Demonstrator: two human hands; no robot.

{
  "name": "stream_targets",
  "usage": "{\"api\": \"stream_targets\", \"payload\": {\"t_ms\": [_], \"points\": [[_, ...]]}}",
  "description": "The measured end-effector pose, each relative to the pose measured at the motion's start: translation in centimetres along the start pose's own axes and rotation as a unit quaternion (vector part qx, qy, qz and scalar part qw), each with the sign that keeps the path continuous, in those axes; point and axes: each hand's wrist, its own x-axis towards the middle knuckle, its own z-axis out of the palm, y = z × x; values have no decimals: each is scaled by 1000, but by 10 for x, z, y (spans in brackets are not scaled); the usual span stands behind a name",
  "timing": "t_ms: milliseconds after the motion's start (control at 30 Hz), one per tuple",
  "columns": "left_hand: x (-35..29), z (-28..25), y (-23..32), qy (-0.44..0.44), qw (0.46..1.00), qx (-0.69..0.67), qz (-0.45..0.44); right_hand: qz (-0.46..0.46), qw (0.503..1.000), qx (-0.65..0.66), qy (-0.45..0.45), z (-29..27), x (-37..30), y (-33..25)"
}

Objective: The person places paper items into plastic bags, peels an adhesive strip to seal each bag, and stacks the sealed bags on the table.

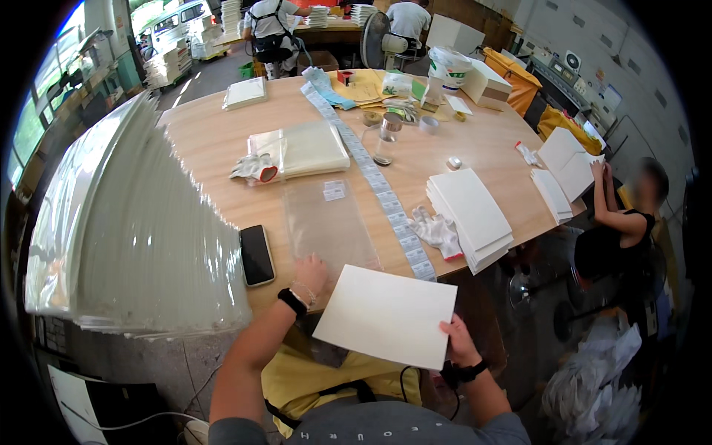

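My right hand (463,343) grips the right edge of a flat white board (388,314), which is held tilted over my lap at the table's near edge. My left hand (311,275) is closed at the near end of a clear plastic bag (326,224), its fingers curled on the film. The bag lies flat on the table with a small printed label (334,190) near its far end. The board's left corner comes close to my left wrist. A long strip of labels (387,200) runs across the table just right of the bag.
A tall stack of clear plastic bags (141,222) stands left, beside a black phone (256,256). White boards (469,215) and a glove (437,231) lie right. Farther back are packed bags (300,148) and a tape dispenser (387,137). A co-worker (623,222) sits right.
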Motion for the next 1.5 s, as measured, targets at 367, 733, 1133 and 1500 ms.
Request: {"api": "stream_targets", "payload": {"t_ms": [367, 733, 1133, 1500], "points": [[-9, -30, -16, 216, 935, -198, -201, 23, 991, 68, 112, 16, 30, 39], [-34, -49, 38, 58, 708, -674, -202, 79, 975, 183, 102, 42, 18, 51], [-103, 34, 146, 55, 456, -868, -188, 142, 974, 147, 98, 77, 7, 81], [-119, 32, 125, -46, 408, -865, -290, 150, 983, 103, -5, 65, 95, 99]]}}
